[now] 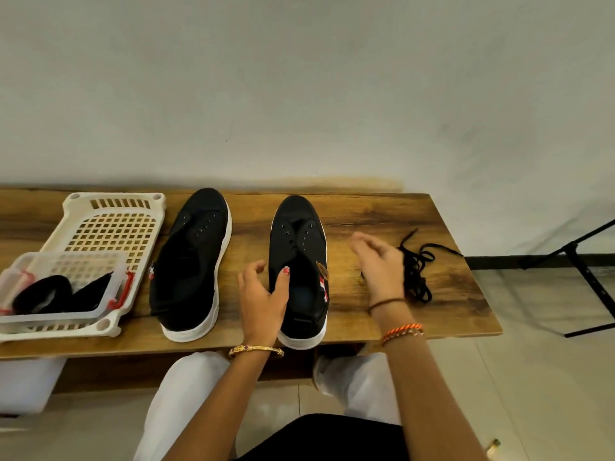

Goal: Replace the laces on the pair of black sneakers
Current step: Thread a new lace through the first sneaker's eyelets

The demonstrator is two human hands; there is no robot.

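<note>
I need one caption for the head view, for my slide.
Left hand touches unlaced black sneaker; right hand hovers beside loose black laces.

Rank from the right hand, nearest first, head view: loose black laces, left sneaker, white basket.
From the right hand:
1. Loose black laces, just to its right, at the fingers.
2. Left sneaker, past the other sneaker, toward the left.
3. White basket, at the table's far left.
</note>
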